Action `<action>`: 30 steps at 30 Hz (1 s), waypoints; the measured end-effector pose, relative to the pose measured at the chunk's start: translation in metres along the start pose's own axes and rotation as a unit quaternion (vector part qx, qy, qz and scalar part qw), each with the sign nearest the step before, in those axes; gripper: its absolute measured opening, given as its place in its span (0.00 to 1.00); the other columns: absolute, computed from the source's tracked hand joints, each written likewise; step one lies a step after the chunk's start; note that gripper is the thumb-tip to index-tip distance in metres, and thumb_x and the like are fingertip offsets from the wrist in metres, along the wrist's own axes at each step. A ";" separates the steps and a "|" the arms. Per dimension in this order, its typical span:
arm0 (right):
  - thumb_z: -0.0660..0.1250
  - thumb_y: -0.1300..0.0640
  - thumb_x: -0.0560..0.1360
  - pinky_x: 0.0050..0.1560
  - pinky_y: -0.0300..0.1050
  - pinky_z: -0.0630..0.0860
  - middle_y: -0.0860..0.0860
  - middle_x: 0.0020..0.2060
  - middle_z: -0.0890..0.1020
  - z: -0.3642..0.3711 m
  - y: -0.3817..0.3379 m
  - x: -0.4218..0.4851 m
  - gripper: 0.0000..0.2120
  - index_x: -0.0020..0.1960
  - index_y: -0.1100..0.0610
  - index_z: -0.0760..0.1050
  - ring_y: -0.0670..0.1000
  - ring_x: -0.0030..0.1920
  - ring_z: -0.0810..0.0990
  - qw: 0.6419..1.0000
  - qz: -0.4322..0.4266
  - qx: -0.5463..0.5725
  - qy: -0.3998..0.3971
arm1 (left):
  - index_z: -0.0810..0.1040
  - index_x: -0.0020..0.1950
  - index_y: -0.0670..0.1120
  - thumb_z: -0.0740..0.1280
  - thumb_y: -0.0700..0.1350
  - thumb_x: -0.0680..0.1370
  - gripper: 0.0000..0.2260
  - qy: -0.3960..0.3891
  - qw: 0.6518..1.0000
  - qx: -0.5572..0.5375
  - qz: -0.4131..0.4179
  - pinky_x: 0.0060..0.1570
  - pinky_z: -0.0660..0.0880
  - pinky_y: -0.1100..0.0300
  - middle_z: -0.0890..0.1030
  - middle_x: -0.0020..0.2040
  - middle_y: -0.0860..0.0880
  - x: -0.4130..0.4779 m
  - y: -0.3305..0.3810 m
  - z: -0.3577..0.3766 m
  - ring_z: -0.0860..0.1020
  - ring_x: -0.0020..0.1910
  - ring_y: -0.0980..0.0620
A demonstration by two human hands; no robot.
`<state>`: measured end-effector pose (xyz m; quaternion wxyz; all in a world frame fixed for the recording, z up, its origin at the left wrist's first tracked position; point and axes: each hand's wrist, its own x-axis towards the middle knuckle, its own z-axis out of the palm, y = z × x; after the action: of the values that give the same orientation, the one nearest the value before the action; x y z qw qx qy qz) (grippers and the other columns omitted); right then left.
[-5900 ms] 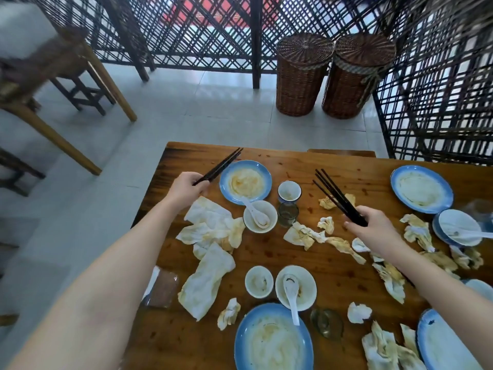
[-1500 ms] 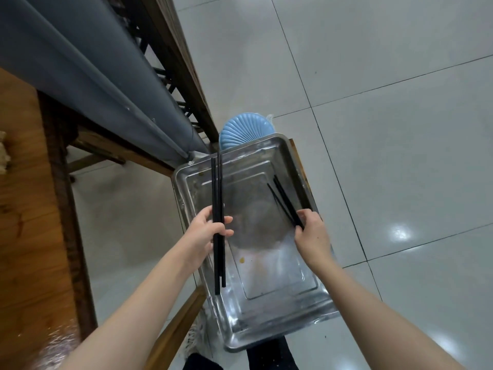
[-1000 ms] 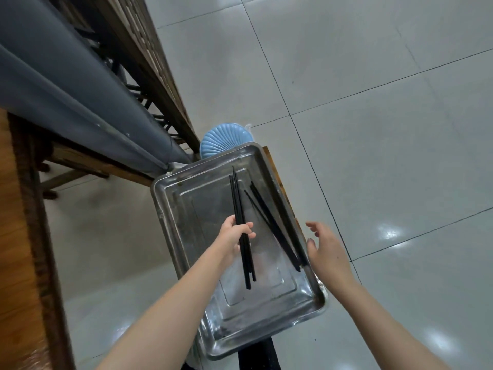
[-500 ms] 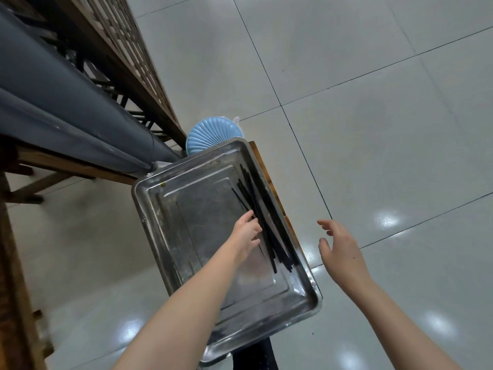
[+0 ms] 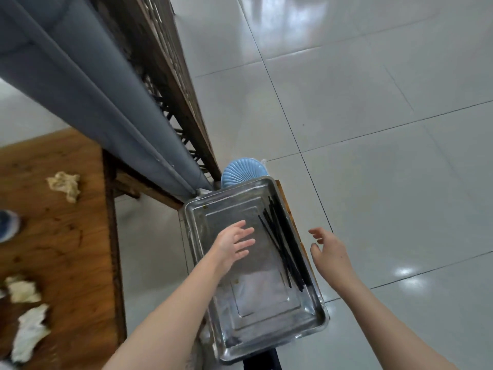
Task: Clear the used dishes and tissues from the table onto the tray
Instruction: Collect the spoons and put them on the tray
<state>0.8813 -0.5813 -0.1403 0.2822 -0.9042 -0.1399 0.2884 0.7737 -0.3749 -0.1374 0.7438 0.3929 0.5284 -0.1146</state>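
Left hand [image 5: 233, 245] hovering over the middle of the tray [image 5: 317, 325], fingers spread and loose, palm down, gripping nothing. Right hand [image 5: 329, 253] hanging just off the tray's right rim above the floor [image 5: 373, 129], fingers likewise open and curled a little, holding nothing. Both forearms reaching in bare from the bottom edge.

Lying between the two hands, along the right side of the tray: a bundle of black chopsticks [image 5: 282, 247], resting on the metal bottom, running lengthwise and slightly fanned at the far end, clear of both hands. Showing otherwise bare, scuffed steel with a few small food specks, the shallow rectangular tray sitting on something wooden, a strip of it peeking out along the right rim [image 5: 288, 206]; what carries it underneath hidden.

Peeking out just past the tray's far edge: a pale blue ribbed dish [image 5: 241, 173], partly covered by the rim. Slanting above it, a grey padded roll [image 5: 88, 84] and a dark wooden lattice [image 5: 165, 62], both running diagonally from the top left down to the tray's far corner.

Lying well to the left, across a gap of tiled floor: the wooden desk [image 5: 61, 236], carrying crumpled, stained tissues — one near its far edge [image 5: 65, 184], two more toward the near left [image 5: 22, 289] [image 5: 30, 333] — plus a sliver of a blue-rimmed dish [image 5: 8, 225] at the frame's left border, blurred.
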 end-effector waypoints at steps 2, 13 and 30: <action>0.61 0.66 0.76 0.53 0.38 0.68 0.51 0.56 0.79 -0.001 -0.023 -0.006 0.16 0.62 0.57 0.74 0.47 0.52 0.74 1.000 -0.006 0.008 -0.008 | 0.69 0.70 0.49 0.57 0.40 0.81 0.18 0.014 1.000 -0.012 0.017 0.57 0.71 0.51 0.81 0.56 0.50 -0.025 0.014 -0.016 0.79 0.54 0.47; 0.62 0.63 0.75 0.59 0.47 0.73 0.50 0.61 0.76 0.050 -0.166 -0.080 0.23 0.69 0.52 0.68 0.51 0.61 0.74 0.985 -0.150 -0.055 -0.060 | 0.73 0.63 0.50 0.54 0.39 0.83 0.14 0.143 0.982 0.039 0.114 0.40 0.74 0.58 0.82 0.51 0.50 -0.166 0.031 -0.142 0.82 0.46 0.50; 0.58 0.62 0.77 0.63 0.49 0.70 0.52 0.64 0.73 0.218 -0.320 -0.286 0.22 0.71 0.54 0.66 0.54 0.64 0.70 0.895 -0.370 -0.231 -0.092 | 0.76 0.56 0.50 0.60 0.37 0.79 0.11 0.313 0.927 0.013 0.208 0.33 0.71 0.65 0.80 0.50 0.47 -0.338 -0.115 -0.414 0.79 0.43 0.53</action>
<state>0.4940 -0.3502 0.0280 0.1373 -0.7965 -0.5521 0.2045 0.2774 -0.2419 0.0504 0.5428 0.5196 0.6389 0.1649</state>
